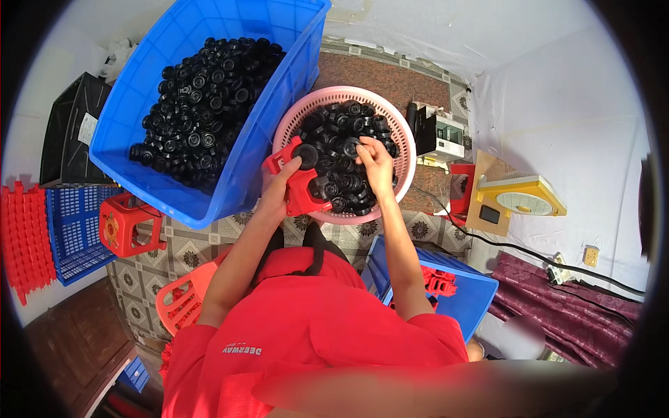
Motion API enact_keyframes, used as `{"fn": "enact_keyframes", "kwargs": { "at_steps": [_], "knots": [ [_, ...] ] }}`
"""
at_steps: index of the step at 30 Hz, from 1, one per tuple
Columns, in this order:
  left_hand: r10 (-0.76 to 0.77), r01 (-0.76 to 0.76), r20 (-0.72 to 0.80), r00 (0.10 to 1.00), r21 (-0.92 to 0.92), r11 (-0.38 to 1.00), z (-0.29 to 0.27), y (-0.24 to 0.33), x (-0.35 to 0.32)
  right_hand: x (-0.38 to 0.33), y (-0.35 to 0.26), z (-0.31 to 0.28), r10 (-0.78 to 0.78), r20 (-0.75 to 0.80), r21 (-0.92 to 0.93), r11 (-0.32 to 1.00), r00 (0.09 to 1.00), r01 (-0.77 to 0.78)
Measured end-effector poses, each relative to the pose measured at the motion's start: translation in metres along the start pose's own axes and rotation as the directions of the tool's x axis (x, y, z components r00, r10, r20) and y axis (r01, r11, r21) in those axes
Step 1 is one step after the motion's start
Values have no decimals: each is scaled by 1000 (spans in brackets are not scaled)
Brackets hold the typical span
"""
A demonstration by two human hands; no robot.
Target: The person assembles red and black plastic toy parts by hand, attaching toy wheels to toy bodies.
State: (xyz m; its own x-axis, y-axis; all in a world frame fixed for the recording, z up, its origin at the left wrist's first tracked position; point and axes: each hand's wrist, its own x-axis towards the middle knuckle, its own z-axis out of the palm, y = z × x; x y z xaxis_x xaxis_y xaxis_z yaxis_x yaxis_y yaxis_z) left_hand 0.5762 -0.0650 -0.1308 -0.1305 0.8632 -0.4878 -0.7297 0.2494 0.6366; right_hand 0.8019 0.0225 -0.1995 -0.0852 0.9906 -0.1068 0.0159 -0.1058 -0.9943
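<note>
A person in a red shirt [306, 334] fills the near edge of the view, at six o'clock, both bare forearms reaching up toward the centre. Beside the right elbow, at about four o'clock, sits a small blue bin [467, 296] with red plastic parts [437, 282] in it. At eight o'clock a red-orange plastic chair [182, 303] stands on the patterned tile floor [185, 254].

At the centre, the left hand [275, 188] has its fingers closed around a red plastic part [301, 188], held just over the near rim of a round pink basket [334, 97]. A black round wheel [305, 156] sits on top of that red part. The right hand [375, 164], just to the one o'clock side of the left, reaches into the basket with its fingers curled down on the heap of black wheels [348, 153] (whether they pinch one wheel cannot be told).

Farther off, at eleven o'clock, a large blue crate [146, 139] leans against the basket, piled with more black wheels [205, 104]. A small red stool [129, 224] stands at nine o'clock below the crate, beside a blue slatted tray [73, 233] and red slatted trays [24, 237] at the left edge. At two to three o'clock, a yellow weighing scale [523, 198] rests against the white wall [557, 104].
</note>
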Motion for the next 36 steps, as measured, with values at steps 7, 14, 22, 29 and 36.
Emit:
{"fn": "enact_keyframes", "kwargs": {
  "at_steps": [7,14,22,29,36],
  "knots": [
    [26,-19,-58,998,105,994,21,1,1,-80,-67,21,55,361,123,987,931,-106],
    [-22,26,-18,1000,342,939,8,-5,13,-112,-65,41,156,122,-265,957,980,-119],
    [-173,81,252,952,338,938,2,11,-8,-129,-64,56,152,167,53,985,974,-163],
    [-85,-67,315,945,444,894,-5,4,-40,-135,-91,70,350,145,303,875,926,-378],
    [39,-222,397,917,427,877,-8,-3,-45,-129,-64,50,176,260,258,935,949,-244]
  ]
}}
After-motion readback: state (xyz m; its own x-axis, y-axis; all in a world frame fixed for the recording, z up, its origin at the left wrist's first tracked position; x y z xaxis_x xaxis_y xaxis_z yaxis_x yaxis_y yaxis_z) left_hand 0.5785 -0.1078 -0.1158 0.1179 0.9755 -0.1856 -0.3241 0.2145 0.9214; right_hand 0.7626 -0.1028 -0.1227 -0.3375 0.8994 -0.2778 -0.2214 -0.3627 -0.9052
